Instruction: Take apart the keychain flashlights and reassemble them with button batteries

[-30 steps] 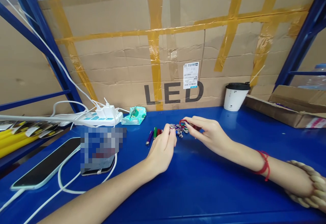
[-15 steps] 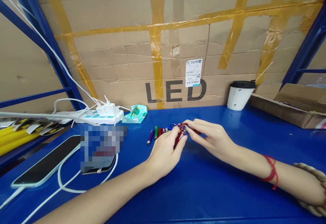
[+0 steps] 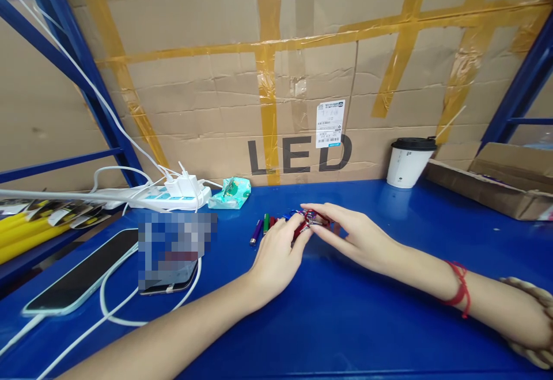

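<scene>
My left hand (image 3: 276, 253) is closed, thumb and fingers pinching a small red metal tube (image 3: 298, 231) that looks like a keychain flashlight. Most of that tube is hidden by the fingers. From the right, my right hand (image 3: 356, 231) meets it, fingers bent around a red carabiner clip (image 3: 311, 214) at the tube's end. Where clip and tube join is too small to make out. Beyond my left hand a row of similar tubes lies on the blue tabletop (image 3: 345, 322), among them a purple tube (image 3: 256, 233) and a green tube (image 3: 266, 223).
On the left are a phone (image 3: 82, 273) with cables, a blurred-out item and a white power strip (image 3: 173, 196). A green packet (image 3: 231, 193) lies near the cardboard wall (image 3: 207, 103). A lidded cup (image 3: 408, 164) and an open carton (image 3: 462, 190) stand at the right.
My right hand has shifted slightly left, closer to my left hand, and its fingers have moved on the red clip. The tubes on the table stay where they were.
</scene>
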A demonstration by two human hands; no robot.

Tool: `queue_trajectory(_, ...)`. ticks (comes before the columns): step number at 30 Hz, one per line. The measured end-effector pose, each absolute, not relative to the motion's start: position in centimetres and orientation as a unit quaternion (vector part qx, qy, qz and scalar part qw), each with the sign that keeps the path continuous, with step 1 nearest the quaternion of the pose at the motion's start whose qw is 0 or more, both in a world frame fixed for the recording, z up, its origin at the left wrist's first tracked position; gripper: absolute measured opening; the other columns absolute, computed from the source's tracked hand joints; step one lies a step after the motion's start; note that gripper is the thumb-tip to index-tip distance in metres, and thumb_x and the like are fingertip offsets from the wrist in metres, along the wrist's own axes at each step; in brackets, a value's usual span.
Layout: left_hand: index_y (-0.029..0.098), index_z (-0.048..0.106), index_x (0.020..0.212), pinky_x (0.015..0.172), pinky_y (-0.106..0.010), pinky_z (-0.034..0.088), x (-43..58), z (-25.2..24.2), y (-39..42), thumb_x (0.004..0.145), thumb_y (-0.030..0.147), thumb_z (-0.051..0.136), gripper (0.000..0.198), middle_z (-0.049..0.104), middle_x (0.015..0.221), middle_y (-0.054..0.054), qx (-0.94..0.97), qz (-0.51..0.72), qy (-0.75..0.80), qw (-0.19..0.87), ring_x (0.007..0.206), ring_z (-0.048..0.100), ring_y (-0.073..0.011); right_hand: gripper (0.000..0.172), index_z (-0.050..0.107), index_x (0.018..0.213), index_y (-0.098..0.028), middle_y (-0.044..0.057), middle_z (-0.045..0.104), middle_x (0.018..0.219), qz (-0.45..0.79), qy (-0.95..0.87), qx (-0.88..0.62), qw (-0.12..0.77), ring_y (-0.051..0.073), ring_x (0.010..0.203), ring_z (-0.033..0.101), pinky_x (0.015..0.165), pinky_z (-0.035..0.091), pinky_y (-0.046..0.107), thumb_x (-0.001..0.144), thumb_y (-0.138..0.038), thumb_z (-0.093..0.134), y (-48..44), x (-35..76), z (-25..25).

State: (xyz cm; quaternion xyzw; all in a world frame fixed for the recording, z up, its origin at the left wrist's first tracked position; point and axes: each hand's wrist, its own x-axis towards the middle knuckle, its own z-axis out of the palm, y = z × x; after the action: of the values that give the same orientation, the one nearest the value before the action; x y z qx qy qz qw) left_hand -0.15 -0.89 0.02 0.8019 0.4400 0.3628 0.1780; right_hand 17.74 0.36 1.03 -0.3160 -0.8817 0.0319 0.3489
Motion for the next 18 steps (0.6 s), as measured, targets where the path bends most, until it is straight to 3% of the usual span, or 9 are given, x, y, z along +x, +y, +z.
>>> queue_trajectory(4, 0.023, 0.056, 0.091, 0.074, -0.030, 0.037, -0.25, -0.12, -0.78, 0.089, 0.022, 0.046, 0.010, 0.062, 0.092, -0.002, 0.820, 0.358, 0.418, 0.158, 0.088, 0.049, -0.0224, 0.037, 0.043, 0.127, -0.022, 0.002, 0.063, 0.088, 0.081, -0.878, -0.344, 0.323, 0.016, 0.071, 0.060, 0.059, 0.050, 0.025, 0.093, -0.036, 0.045, -0.08, 17.50, 1.31)
queue_trajectory(7, 0.022, 0.058, 0.091, 0.075, -0.031, 0.037, -0.26, 0.01, -0.78, 0.088, 0.021, 0.049, 0.010, 0.063, 0.091, -0.002, 0.818, 0.352, 0.424, 0.167, 0.087, 0.048, -0.0224, 0.034, 0.046, 0.126, -0.024, 0.003, 0.065, 0.097, 0.076, -0.881, -0.344, 0.317, 0.016, 0.069, 0.061, 0.062, 0.050, 0.027, 0.094, -0.036, 0.044, 0.04, 17.47, 1.07)
queue_trajectory(11, 0.021, 0.060, 0.090, 0.075, -0.031, 0.039, -0.23, 0.22, -0.79, 0.088, 0.021, 0.050, 0.010, 0.063, 0.088, -0.002, 0.814, 0.338, 0.435, 0.181, 0.086, 0.048, -0.0212, 0.033, 0.051, 0.125, -0.024, 0.004, 0.060, 0.118, 0.053, -0.889, -0.322, 0.321, 0.020, 0.090, 0.062, 0.076, 0.050, 0.031, 0.095, -0.035, 0.042, 0.44, 17.68, 0.68)
queue_trajectory(18, 0.021, 0.064, 0.087, 0.079, -0.032, 0.039, -0.23, -0.12, -0.39, 0.085, 0.024, 0.057, 0.008, 0.064, 0.087, -0.001, 0.825, 0.311, 0.446, 0.152, 0.086, 0.048, -0.0210, 0.030, 0.053, 0.124, -0.027, 0.001, 0.064, 0.112, 0.006, -0.920, -0.313, 0.238, 0.021, 0.096, 0.062, 0.077, 0.050, 0.030, 0.095, -0.026, 0.043, 0.59, 17.96, 1.01)
